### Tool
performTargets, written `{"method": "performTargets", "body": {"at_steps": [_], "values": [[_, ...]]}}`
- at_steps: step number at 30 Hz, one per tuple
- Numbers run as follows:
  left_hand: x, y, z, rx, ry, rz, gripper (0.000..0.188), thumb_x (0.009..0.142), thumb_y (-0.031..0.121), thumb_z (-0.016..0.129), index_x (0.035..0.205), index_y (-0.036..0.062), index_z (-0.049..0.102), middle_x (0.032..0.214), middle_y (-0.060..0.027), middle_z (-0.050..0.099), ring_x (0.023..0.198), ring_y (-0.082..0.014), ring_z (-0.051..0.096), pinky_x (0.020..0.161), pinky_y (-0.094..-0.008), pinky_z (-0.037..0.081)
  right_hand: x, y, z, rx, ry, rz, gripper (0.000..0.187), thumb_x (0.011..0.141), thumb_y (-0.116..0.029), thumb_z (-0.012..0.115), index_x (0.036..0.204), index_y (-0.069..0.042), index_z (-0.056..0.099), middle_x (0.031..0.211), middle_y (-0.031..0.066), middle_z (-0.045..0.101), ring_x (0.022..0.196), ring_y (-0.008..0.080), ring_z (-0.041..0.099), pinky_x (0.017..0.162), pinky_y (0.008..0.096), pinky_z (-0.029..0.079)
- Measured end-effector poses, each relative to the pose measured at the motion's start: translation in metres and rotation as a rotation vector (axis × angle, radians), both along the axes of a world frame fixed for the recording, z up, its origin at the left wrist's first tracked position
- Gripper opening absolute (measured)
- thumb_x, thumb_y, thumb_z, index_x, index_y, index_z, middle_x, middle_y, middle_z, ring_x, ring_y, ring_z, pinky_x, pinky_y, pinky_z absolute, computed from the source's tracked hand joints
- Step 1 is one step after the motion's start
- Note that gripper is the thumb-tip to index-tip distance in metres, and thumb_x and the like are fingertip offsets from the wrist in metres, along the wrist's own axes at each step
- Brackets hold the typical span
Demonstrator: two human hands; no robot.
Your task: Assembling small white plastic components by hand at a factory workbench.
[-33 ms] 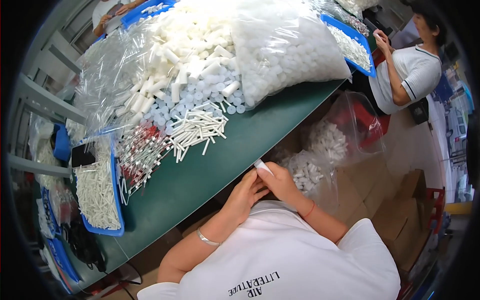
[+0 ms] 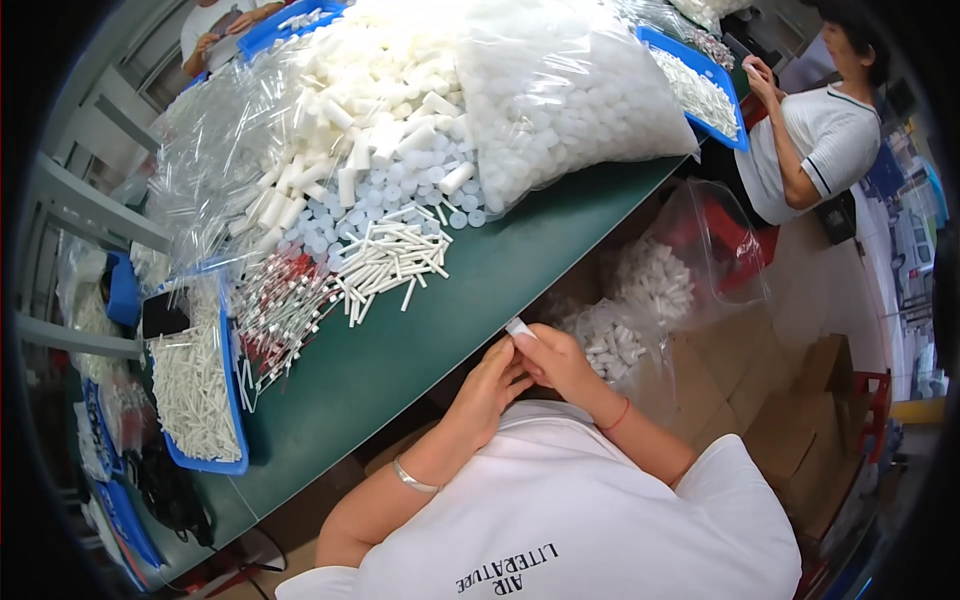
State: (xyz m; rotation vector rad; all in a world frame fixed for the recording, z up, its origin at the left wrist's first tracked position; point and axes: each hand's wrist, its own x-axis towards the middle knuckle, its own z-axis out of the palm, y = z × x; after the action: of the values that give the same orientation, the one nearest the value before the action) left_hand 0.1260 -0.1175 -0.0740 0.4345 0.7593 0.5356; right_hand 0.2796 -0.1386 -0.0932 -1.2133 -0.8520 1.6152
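Probably mid-run, one unit unfinished. Green worktop (image 2: 560,230) carries a fat bag (image 2: 570,105), white cylinders (image 2: 345,115), discs (image 2: 390,185), thin sticks (image 2: 395,258); so likely plenty left. Bagged pieces (image 2: 615,345) below its edge might be done output, can't confirm. Right hand (image 2: 558,358): grip narrow, pinching white piece (image 2: 519,328) near worktop edge. Left hand (image 2: 488,388): fingers close by, can't tell if gripping. Piece: short, blunt, plain white.

The green table (image 2: 400,350) carried white cylinders (image 2: 416,140) toward its far side, a bulging clear bag (image 2: 580,115) to their right, pale discs (image 2: 468,216), thin white tubes (image 2: 395,258) and red-and-white pieces (image 2: 283,315) nearer, a blue tray (image 2: 215,466) at left, and seemingly a dark cable bundle (image 2: 168,495).
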Motion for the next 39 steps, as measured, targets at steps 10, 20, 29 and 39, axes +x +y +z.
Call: {"method": "performTargets", "body": {"at_steps": [10,20,29,39], "values": [[0.013,0.002,0.001,0.109,0.132,0.053,0.038,0.102,0.032,0.045,0.118,-0.0009,0.056,0.102,-0.0099,0.064,0.094,-0.0182,0.061,0.090,-0.0333,0.048,0.025,-0.029,0.013,0.396,-0.619,-0.100,0.041,0.087,-0.020,0.068,0.122,0.000,0.058,0.100,0.0129,0.062,0.087,0.0240,0.061,0.078,0.0314,0.050],[0.016,-0.005,0.014,0.004,0.177,-0.243,0.039,0.103,0.029,0.043,0.120,-0.0034,0.054,0.102,-0.0162,0.066,0.091,-0.0211,0.067,0.080,-0.0317,0.057,0.031,-0.052,0.011,0.662,-0.736,0.043,0.066,0.074,-0.012,0.070,0.134,0.004,0.046,0.119,0.0202,0.057,0.111,0.0334,0.057,0.094,0.0395,0.046],[0.007,-0.008,0.008,0.316,0.376,-0.470,0.049,0.101,0.034,0.046,0.134,-0.0026,0.048,0.120,-0.0140,0.061,0.100,-0.0153,0.060,0.089,-0.0288,0.049,0.065,-0.084,-0.026,0.035,-0.686,-0.148,0.065,0.077,-0.031,0.076,0.126,0.004,0.052,0.121,0.0232,0.059,0.113,0.0340,0.057,0.097,0.0403,0.045],[-0.088,0.018,0.060,1.244,0.960,0.195,0.010,0.088,0.009,0.064,0.096,0.0022,0.067,0.085,-0.0103,0.063,0.064,-0.0204,0.061,0.059,-0.0297,0.050,0.045,0.006,0.044,0.646,-0.899,-0.233,0.019,0.085,-0.002,0.066,0.104,0.000,0.065,0.096,0.0106,0.064,0.077,0.0173,0.062,0.070,0.0282,0.051]]}}
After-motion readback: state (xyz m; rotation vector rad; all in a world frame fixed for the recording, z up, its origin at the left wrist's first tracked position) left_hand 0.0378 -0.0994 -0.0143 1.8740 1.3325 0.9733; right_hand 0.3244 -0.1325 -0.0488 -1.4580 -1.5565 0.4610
